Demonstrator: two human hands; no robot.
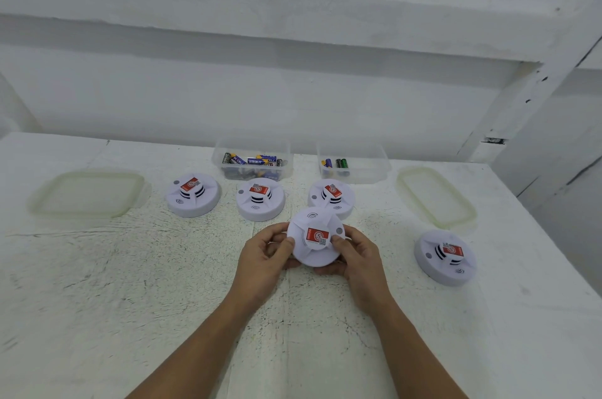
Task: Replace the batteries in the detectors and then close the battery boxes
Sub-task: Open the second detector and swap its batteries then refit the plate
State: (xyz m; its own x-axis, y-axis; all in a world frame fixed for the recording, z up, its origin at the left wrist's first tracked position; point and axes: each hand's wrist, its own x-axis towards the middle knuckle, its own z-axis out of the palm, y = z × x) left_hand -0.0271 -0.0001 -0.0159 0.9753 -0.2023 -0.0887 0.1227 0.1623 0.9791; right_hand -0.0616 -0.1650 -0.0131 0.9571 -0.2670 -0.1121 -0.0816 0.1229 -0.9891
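Observation:
A round white detector (315,240) with a red label faces me, lifted a little above the table. My left hand (265,257) grips its left rim and my right hand (356,257) grips its right rim, thumbs on top. Three more detectors stand in a row behind it: one at the left (193,195), one in the middle (260,199) and one at the right (331,196). Another detector (444,257) lies alone to the right. A clear box (252,164) holds several batteries. A second clear box (353,164) holds a few batteries.
Two translucent lids lie flat on the white table (130,284): one at the far left (86,193), one at the right (436,196). A white wall rises just behind the boxes. The table's right edge runs diagonally near the lone detector.

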